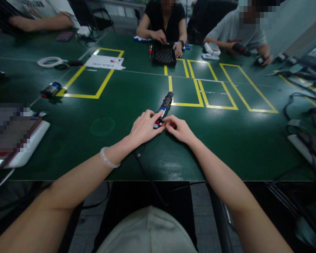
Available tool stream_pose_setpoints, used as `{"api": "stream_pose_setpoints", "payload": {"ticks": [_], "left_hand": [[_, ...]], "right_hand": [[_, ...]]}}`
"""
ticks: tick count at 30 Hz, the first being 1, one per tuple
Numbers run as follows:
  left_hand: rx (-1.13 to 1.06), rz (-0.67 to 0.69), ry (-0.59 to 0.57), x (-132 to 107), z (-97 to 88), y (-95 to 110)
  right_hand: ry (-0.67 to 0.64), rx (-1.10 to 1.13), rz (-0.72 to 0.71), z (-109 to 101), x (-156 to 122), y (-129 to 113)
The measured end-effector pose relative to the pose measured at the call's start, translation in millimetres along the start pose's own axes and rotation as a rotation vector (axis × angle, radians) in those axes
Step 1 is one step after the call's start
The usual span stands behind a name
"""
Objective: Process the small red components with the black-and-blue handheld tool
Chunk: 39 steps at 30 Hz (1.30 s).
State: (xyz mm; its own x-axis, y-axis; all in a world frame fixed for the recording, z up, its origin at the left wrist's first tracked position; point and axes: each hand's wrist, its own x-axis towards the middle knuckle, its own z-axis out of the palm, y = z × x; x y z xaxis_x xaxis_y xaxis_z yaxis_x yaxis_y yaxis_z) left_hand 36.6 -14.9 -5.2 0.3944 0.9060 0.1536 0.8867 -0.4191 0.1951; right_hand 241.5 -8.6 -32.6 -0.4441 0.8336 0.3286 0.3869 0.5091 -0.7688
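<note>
A slim black cylindrical tool (166, 101) with a blue and silver band lies slantwise on the green table, its dark tip pointing away from me. Its near end has red and orange parts. My left hand (146, 127) is closed around the near half and hides some of it. My right hand (179, 128) has its thumb and forefinger bent together at the red and orange end. Whether a small piece sits between those fingertips is too small to make out. Below my left hand, a black cord with a small metal ring (139, 155) runs over the table edge.
Yellow tape outlines (97, 95) mark the green table (131, 84). At left lie another blue and black device (51, 90), a white cable coil (50, 62) and a paper sheet (104, 62). Across, a co-worker handles a black tray (164, 58). Cables (289, 105) tangle at right.
</note>
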Motion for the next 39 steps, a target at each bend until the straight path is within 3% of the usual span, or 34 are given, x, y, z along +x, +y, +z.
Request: {"api": "stream_pose_setpoints", "payload": {"ticks": [8, 12, 16, 21, 27, 31, 34, 39], "left_hand": [[0.104, 0.026, 0.0, 0, -8.3, -7], [0.124, -0.041, -0.002, 5, -13.6, -26], [0.112, -0.156, -0.009, 13, -20.3, -64], [0.11, -0.316, 0.003, 17, -33.1, -125], [0.155, -0.467, 0.057, 8, -44.0, -197], [0.165, -0.539, 0.079, 1, -46.1, -230], [0.179, -0.559, 0.093, -2, -45.9, -238], [0.189, -0.548, 0.157, -3, -45.8, -229]], "right_hand": [[0.038, 0.001, 0.038, -6, -1, 8], [0.054, -0.002, 0.059, -8, -2, 10], [0.057, 0.003, 0.073, -9, -2, 11], [0.053, -0.004, 0.076, -10, -2, 13], [0.053, -0.022, 0.09, -9, -2, 10], [0.047, -0.021, 0.089, -9, -2, 9], [0.042, -0.028, 0.088, -9, -2, 10], [0.031, -0.045, 0.09, -9, -1, 9]]}}
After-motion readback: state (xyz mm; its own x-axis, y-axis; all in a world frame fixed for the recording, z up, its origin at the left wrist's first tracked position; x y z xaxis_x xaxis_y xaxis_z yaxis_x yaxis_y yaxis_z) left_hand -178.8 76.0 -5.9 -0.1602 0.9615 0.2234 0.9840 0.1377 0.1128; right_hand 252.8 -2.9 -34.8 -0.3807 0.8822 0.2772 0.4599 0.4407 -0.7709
